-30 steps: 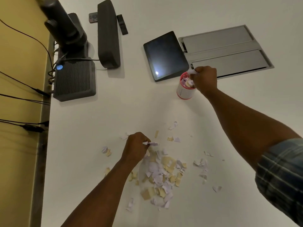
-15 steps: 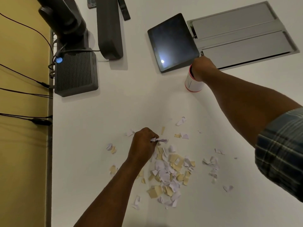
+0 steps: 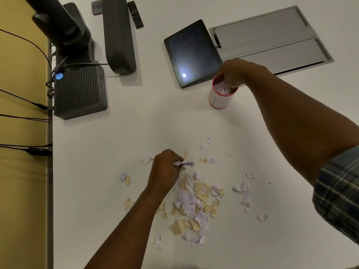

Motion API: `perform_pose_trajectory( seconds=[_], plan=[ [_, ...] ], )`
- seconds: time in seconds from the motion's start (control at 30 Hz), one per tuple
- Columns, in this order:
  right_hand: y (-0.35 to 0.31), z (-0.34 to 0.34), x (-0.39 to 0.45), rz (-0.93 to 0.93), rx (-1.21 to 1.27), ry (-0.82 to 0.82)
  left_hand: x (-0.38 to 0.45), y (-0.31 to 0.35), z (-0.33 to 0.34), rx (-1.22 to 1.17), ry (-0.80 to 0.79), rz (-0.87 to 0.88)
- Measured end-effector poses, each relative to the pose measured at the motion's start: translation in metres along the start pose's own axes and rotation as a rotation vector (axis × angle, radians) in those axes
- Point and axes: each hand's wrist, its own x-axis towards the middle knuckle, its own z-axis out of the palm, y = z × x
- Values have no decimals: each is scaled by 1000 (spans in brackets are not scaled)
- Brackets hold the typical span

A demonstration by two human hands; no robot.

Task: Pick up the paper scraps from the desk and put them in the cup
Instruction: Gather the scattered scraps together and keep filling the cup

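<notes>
The left hand (image 3: 166, 168) pinches a white scrap (image 3: 186, 163) above the pile of scraps (image 3: 196, 202) on the bench (image 3: 155, 123). The right hand (image 3: 234, 71) reaches its fingers into the cup (image 3: 219, 99).

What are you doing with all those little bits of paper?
A person is cleaning torn paper scraps off a white desk. The right hand is at the mouth of a white cup with red rims, which already has scraps in it. The left hand pinches a white scrap at the top edge of the pile. Many white and tan scraps are not yet picked up.
</notes>
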Motion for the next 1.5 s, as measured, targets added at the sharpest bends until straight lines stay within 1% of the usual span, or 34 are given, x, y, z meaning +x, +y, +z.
perform_pose_trajectory(
  seconds=[0.17, 0.3, 0.43, 0.57, 0.7, 0.83, 0.93, 1.03, 1.1, 1.17, 1.23, 1.3, 1.37, 1.43, 1.5],
  plan=[
    [6, -7, -11, -75, 12, 8, 1, 4, -2, 8, 2, 22],
    [-2, 1, -17, -107, -51, 23, 0, 4, -2, 6, 11, 1],
    [-16, 17, -10, -3, -150, 49, 1, 6, -2, 6, 2, -13],
    [-22, 28, 4, 118, -69, 19, 2, 8, -5, -7, -5, -20],
    [-20, 30, 8, 147, -44, 27, 5, 7, -8, 7, -26, -23],
    [-16, 22, 3, 121, -49, 54, 10, 7, -10, -7, 15, -30],
    [-12, 9, -6, 79, -9, 122, 16, 9, -12, -13, 17, -25],
    [-4, -5, -22, 23, 51, 230, 24, 16, -14, -37, 30, -21],
    [2, -7, -35, 20, 168, 329, 30, 24, -15, -44, 31, 5],
    [7, -3, -52, 35, 324, 463, 37, 32, -17, -49, 40, 32],
    [10, 11, -71, 70, 492, 583, 47, 43, -18, -66, 52, 42],
    [14, 36, -88, 135, 559, 660, 60, 55, -17, -74, 58, 51],
    [19, 70, -104, 205, 536, 641, 77, 70, -15, -85, 61, 67],
    [25, 107, -119, 256, 507, 503, 98, 86, -14, -79, 59, 68],
    [31, 139, -133, 304, 502, 350, 121, 104, -11, -26, 72, 121]
  ],
)
